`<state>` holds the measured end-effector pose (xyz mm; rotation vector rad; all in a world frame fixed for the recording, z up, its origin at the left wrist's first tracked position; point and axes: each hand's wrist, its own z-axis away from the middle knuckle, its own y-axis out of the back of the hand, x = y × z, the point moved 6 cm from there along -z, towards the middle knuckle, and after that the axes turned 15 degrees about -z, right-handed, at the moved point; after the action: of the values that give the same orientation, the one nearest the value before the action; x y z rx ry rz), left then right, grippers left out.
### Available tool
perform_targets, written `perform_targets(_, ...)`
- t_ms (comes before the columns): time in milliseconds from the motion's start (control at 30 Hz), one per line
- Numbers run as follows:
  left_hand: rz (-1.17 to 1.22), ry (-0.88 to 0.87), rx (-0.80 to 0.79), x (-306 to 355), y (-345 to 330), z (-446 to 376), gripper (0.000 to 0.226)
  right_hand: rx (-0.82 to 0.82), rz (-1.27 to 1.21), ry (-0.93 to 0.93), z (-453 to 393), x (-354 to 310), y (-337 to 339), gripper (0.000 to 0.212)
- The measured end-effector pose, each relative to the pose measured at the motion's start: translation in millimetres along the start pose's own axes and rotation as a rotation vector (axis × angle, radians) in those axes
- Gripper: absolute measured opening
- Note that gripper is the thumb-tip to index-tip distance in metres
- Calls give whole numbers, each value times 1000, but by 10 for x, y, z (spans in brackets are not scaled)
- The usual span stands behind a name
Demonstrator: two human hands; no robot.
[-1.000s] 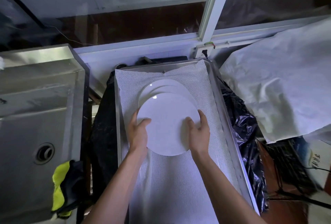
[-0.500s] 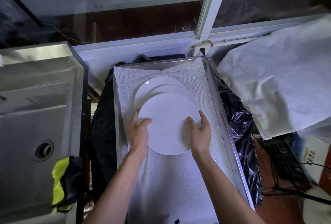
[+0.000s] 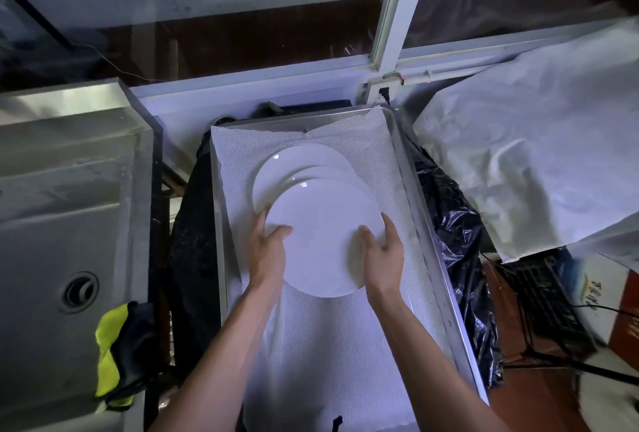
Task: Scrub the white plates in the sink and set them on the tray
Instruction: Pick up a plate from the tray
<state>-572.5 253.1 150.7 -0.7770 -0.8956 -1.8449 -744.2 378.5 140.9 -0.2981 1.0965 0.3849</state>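
A white plate [image 3: 323,231] is held over the metal tray [image 3: 427,224], which is lined with a white textured mat. My left hand [image 3: 268,252] grips its left rim, thumb on top. My right hand [image 3: 382,253] grips the right rim the same way. The held plate overlaps two other white plates [image 3: 294,169] lying further back on the mat. Whether it touches them I cannot tell.
A steel sink [image 3: 62,224] with a round drain [image 3: 79,291] lies to the left. A yellow and black cloth [image 3: 121,352] hangs on its front right corner. Black plastic [image 3: 456,248] lines the tray's right side. A white sheet [image 3: 539,155] covers something at the right.
The view has shifted slightly. The held plate has edged a little further back over the two lying plates. Both hands keep the same grip.
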Motion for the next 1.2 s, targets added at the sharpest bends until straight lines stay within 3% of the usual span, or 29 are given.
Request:
perform_targets(467,51,-205,60,159,135,225,54,6,-61,79,156,-200,28,53)
perform_targets(1200,27,-277,-19,-6,335,615,55,120,-67,193,899,-321,320,34)
